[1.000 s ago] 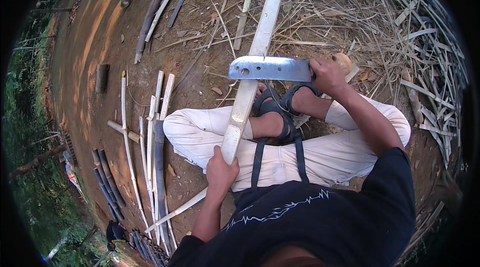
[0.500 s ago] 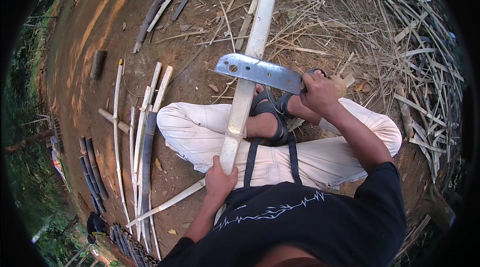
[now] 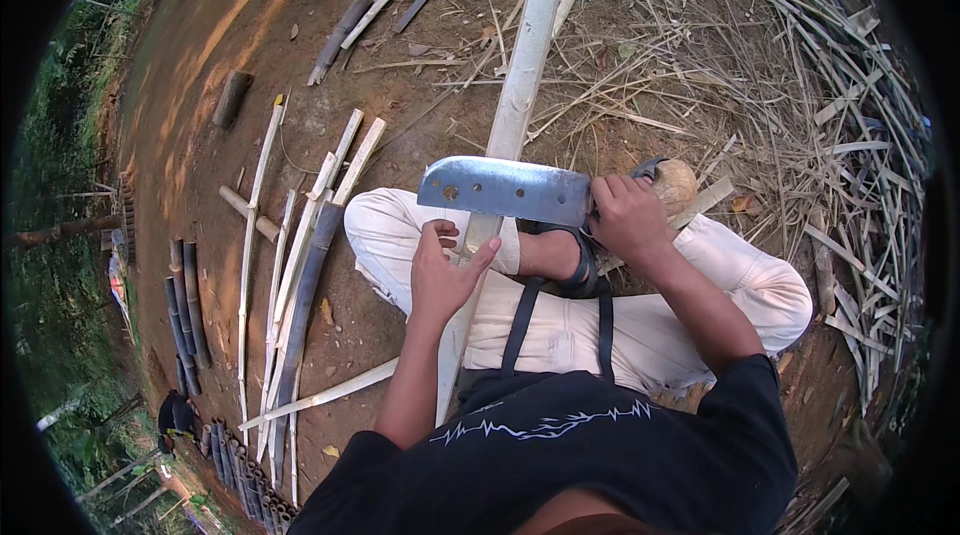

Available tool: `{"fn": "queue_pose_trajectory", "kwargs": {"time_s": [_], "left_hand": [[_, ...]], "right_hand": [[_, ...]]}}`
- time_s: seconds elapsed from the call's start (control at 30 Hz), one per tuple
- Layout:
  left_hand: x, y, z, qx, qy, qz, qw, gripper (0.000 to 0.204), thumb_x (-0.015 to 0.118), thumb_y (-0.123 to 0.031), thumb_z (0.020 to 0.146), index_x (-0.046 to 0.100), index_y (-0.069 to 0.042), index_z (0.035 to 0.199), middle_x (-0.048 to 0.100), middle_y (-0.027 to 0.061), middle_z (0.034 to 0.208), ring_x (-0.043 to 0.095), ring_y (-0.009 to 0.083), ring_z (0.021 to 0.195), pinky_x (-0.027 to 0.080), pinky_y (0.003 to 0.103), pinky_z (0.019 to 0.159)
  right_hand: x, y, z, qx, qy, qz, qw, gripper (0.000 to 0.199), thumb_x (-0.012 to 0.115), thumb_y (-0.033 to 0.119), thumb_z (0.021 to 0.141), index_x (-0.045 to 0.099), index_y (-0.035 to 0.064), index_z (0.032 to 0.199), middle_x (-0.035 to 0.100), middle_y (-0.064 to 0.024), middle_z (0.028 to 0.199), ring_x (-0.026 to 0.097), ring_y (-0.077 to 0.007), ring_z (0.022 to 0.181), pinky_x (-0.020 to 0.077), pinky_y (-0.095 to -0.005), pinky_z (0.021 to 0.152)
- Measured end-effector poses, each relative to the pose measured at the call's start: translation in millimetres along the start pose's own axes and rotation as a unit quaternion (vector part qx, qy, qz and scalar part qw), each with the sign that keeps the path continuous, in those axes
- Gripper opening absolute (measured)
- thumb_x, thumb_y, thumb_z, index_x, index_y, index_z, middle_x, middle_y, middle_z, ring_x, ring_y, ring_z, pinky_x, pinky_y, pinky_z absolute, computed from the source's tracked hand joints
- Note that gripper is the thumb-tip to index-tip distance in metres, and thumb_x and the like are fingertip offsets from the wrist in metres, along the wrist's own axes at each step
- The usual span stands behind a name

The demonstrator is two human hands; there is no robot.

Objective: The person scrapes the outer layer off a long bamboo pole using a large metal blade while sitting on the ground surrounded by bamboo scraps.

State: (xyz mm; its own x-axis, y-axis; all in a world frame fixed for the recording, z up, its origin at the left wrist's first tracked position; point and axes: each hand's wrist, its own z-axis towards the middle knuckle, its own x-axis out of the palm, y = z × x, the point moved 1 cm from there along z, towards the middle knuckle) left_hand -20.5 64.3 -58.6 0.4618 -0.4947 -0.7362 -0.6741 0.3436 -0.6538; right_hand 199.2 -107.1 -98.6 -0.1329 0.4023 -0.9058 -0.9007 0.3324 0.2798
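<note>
A long split bamboo strip [image 3: 522, 85] runs from beside my body, over my lap and away past my feet. My right hand [image 3: 632, 220] is closed round the handle of a machete [image 3: 515, 189], whose broad, holed steel blade lies crosswise over the strip. My left hand [image 3: 447, 275] is just nearer than the blade, at the strip, with thumb and fingers apart. The thumb reaches onto the strip; whether it presses there is hard to see. Beyond my right hand shows a round tan wooden piece [image 3: 678, 185], perhaps the handle's end.
Split bamboo strips [image 3: 290, 285] lie on the dirt left of my knee, with dark bamboo poles [image 3: 188, 310] farther left. Shavings [image 3: 640, 75] litter the ground ahead; a heap of thin strips [image 3: 875, 135] curves along the right. My sandalled feet [image 3: 585, 260] sit beside the strip.
My left hand has let go of the strip's near end and moved forward along it, fingers spreading. The machete has come nearer to me, and the strip's near end now lies beside my body.
</note>
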Motion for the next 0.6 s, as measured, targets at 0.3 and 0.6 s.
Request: {"fn": "queue_pose_trajectory", "kwargs": {"time_s": [0.3,0.6], "left_hand": [[31.2,2.7,23.5,-0.118,0.224,-0.281,0.926,0.024,0.074,-0.011,0.086,0.062,0.005,0.098,0.06,0.0072,0.063,0.055,0.0126,0.042,0.044,0.029,0.035],[25.8,11.4,6.2,-0.117,0.251,-0.269,0.923,0.021,0.073,-0.008,0.087,0.059,0.005,0.096,0.057,0.0037,0.056,0.053,0.0109,0.041,0.04,0.028,0.037]], "right_hand": [[-8.2,-12.9,16.9,-0.01,0.019,-0.033,0.999,0.02,0.069,0.012,0.069,0.057,0.0066,0.084,0.064,-0.0103,0.078,0.067,-0.03,0.074,0.0525,-0.0411,0.069],[-49.4,-1.3,19.4,-0.018,0.113,-0.064,0.991,0.021,0.067,0.016,0.073,0.058,0.004,0.088,0.068,-0.0133,0.083,0.07,-0.0311,0.079,0.0538,-0.0422,0.076]]}}
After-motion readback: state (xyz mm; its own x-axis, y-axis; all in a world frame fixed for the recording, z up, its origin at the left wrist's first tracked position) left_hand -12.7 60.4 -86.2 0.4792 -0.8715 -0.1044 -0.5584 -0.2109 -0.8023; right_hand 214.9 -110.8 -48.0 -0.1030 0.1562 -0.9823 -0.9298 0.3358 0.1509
